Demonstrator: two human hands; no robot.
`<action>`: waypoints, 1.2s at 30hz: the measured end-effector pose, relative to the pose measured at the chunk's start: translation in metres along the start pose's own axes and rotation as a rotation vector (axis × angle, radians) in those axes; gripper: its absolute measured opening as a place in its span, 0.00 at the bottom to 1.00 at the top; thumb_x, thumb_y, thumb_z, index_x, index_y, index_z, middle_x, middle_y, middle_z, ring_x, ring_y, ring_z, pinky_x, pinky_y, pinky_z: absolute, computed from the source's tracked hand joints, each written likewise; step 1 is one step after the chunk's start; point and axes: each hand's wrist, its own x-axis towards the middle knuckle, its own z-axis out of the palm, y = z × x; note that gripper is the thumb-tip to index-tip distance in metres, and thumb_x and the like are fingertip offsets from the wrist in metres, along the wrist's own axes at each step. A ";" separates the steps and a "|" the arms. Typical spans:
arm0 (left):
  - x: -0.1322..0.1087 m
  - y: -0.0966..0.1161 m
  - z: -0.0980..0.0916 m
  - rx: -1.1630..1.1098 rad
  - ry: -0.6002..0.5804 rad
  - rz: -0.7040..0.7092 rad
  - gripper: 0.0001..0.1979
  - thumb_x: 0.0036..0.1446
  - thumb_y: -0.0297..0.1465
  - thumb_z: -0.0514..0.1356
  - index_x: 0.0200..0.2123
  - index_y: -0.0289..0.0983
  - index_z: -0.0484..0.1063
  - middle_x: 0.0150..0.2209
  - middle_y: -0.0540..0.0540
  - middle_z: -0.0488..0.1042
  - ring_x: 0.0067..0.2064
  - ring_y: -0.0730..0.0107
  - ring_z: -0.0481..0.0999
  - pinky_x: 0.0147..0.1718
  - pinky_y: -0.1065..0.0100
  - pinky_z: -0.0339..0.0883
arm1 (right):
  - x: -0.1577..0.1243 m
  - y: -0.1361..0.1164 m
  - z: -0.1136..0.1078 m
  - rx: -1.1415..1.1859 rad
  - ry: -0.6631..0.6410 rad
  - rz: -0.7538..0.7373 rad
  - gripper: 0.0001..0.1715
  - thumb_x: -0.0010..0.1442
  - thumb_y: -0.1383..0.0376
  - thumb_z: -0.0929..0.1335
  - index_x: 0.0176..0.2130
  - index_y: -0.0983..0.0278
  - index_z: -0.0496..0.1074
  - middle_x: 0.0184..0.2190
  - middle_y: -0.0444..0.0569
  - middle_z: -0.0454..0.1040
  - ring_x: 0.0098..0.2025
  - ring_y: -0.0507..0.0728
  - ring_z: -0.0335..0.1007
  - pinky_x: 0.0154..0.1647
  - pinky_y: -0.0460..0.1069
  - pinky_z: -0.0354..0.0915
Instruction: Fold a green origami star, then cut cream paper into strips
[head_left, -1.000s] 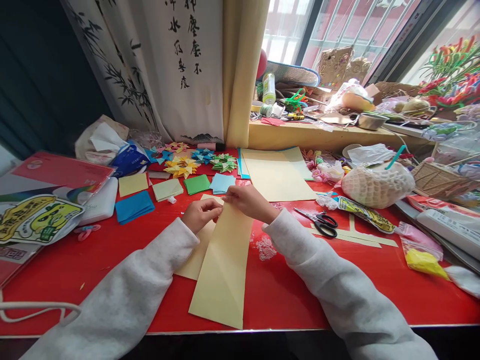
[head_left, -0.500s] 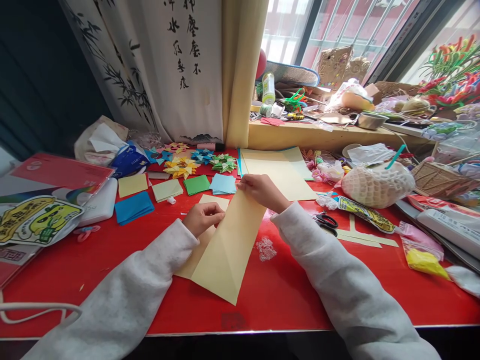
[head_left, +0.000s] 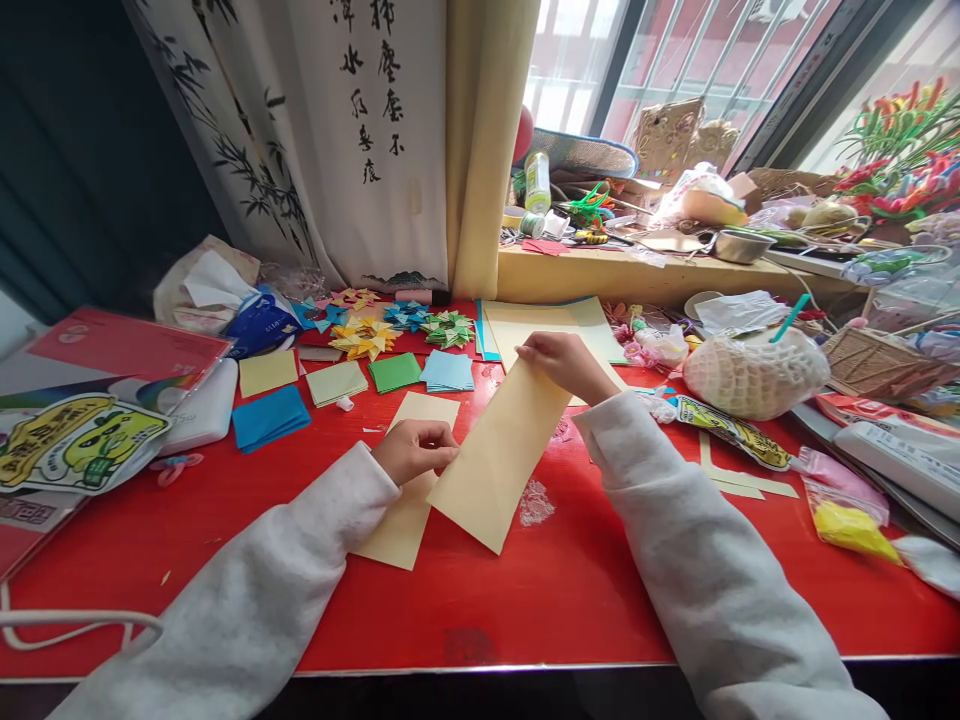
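Red table (head_left: 570,590), cluttered along the back and right. The pale yellow paper strip (head_left: 499,455) hangs tilted over the table's middle, far end high, near corner low and close to the tabletop. A second pale yellow flat sheet (head_left: 401,525) lies on the table under and left of it. The right hand (head_left: 566,362) is closed in a fingertip pinch on the strip's far short edge. The left hand (head_left: 415,450) has its fingers curled and pinching the flat sheet's edge, just beside the strip's long edge; can't tell if it also catches the strip. Blue paper squares (head_left: 270,415) and folded paper stars (head_left: 365,335) sit further back on the left. The strip looks very light, thin and floppy, not slippery, and easily creased or torn. Best held at edges or corners with a light pinch, both short ends supported.
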 end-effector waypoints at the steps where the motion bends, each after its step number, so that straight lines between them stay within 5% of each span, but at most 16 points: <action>1: 0.000 0.000 0.000 -0.001 -0.012 -0.006 0.07 0.44 0.30 0.58 0.19 0.34 0.66 0.19 0.53 0.64 0.23 0.76 0.65 0.25 0.72 0.59 | 0.000 0.004 -0.002 -0.008 0.002 0.000 0.16 0.55 0.59 0.60 0.21 0.65 0.62 0.18 0.42 0.60 0.22 0.49 0.53 0.23 0.44 0.49; 11: -0.008 0.009 0.000 0.071 -0.159 -0.093 0.05 0.42 0.27 0.57 0.18 0.35 0.66 0.17 0.52 0.65 0.21 0.76 0.64 0.21 0.73 0.57 | 0.000 0.029 -0.011 -0.047 0.017 0.035 0.17 0.54 0.56 0.61 0.21 0.65 0.64 0.18 0.43 0.61 0.22 0.49 0.53 0.23 0.46 0.50; 16: -0.011 0.007 -0.003 0.182 -0.418 -0.077 0.03 0.41 0.27 0.58 0.20 0.36 0.71 0.20 0.50 0.71 0.23 0.74 0.67 0.20 0.74 0.57 | -0.002 0.043 -0.011 -0.061 -0.023 0.098 0.19 0.55 0.56 0.59 0.22 0.67 0.65 0.20 0.48 0.64 0.24 0.49 0.56 0.26 0.47 0.50; 20: -0.012 0.006 -0.005 0.081 -0.546 -0.158 0.04 0.41 0.30 0.59 0.20 0.36 0.73 0.19 0.49 0.72 0.20 0.74 0.67 0.18 0.73 0.58 | -0.005 0.044 -0.007 0.015 -0.194 0.096 0.21 0.55 0.54 0.60 0.23 0.67 0.67 0.19 0.47 0.67 0.22 0.49 0.59 0.24 0.45 0.53; 24: -0.007 0.008 -0.007 0.011 -0.276 -0.119 0.09 0.46 0.35 0.58 0.23 0.35 0.72 0.21 0.49 0.70 0.19 0.77 0.64 0.16 0.74 0.56 | -0.006 0.017 0.005 0.158 -0.462 0.017 0.20 0.53 0.53 0.61 0.25 0.66 0.69 0.23 0.45 0.68 0.24 0.49 0.60 0.24 0.45 0.55; 28: 0.002 0.001 -0.005 0.074 0.034 -0.077 0.14 0.48 0.41 0.55 0.26 0.35 0.70 0.26 0.50 0.69 0.19 0.79 0.62 0.14 0.75 0.53 | -0.010 -0.024 0.026 0.283 -0.593 -0.070 0.17 0.54 0.55 0.61 0.27 0.66 0.69 0.25 0.45 0.68 0.28 0.50 0.61 0.27 0.45 0.56; 36: 0.006 -0.010 -0.008 0.127 0.175 -0.046 0.13 0.47 0.40 0.57 0.31 0.36 0.68 0.18 0.54 0.62 0.17 0.78 0.61 0.14 0.75 0.54 | -0.020 -0.060 0.048 0.316 -0.559 -0.078 0.09 0.56 0.60 0.61 0.33 0.64 0.63 0.27 0.45 0.69 0.27 0.49 0.60 0.25 0.43 0.54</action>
